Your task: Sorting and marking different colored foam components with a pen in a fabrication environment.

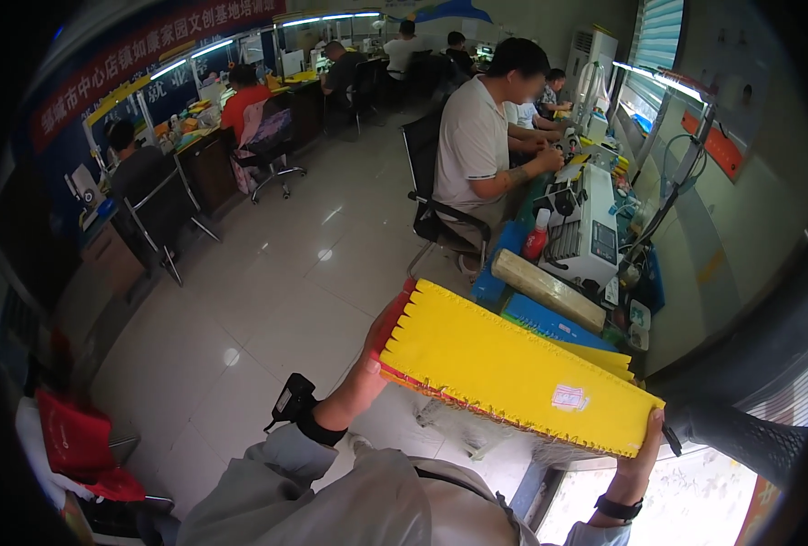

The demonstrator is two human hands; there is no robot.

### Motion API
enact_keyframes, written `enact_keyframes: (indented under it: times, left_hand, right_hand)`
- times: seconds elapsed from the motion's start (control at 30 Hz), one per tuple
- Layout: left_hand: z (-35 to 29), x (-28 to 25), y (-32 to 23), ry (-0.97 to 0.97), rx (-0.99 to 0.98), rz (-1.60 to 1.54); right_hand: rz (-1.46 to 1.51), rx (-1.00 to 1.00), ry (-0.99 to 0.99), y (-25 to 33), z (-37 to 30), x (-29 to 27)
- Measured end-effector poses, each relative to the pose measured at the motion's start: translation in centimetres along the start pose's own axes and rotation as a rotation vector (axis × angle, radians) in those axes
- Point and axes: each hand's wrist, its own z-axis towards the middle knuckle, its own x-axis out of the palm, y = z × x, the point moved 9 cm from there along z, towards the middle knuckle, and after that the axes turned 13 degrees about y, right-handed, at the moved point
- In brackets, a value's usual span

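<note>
A long yellow flat block [504, 369] with toothed edges and a small pale sticker is held up in front of me, tilted down to the right. My left hand [375, 357] grips its left end, thumb side under the red edge. My right hand [644, 450] holds the lower right corner. Both wrists wear dark bands. More yellow sheets [604, 357] lie just behind it on a blue surface.
A workbench [563, 314] runs along the right wall with a white machine [581, 227], a red bottle [537, 238] and a long tan roll [549, 289]. A person in a white shirt [477, 136] sits at it. Office chairs and other seated workers line the left.
</note>
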Motion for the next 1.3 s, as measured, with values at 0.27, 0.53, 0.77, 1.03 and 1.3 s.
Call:
enact_keyframes:
  times: [0.27,0.53,0.77,1.03,1.3]
  left_hand:
    - [-0.2,-0.6,1.2,-0.047,0.049,-0.074]
    - [0.2,-0.5,1.2,0.078,-0.094,-0.265]
    - [-1.7,-1.3,4.3,0.189,-0.275,-0.453]
    - [-3.1,-2.8,7.1,0.158,-0.382,-0.340]
    - [-4.1,-3.7,8.5,0.004,-0.305,-0.355]
  right_hand:
    - [-0.007,-0.067,0.055,1.6,0.5,0.4]
    - [0.043,-0.066,0.032,1.4,0.7,0.5]
    - [0.062,-0.038,0.007,0.5,0.8,0.5]
    - [0.068,-0.027,0.038,0.6,0.9,1.5]
    - [0.076,-0.025,0.013,-0.3,0.3,1.0]
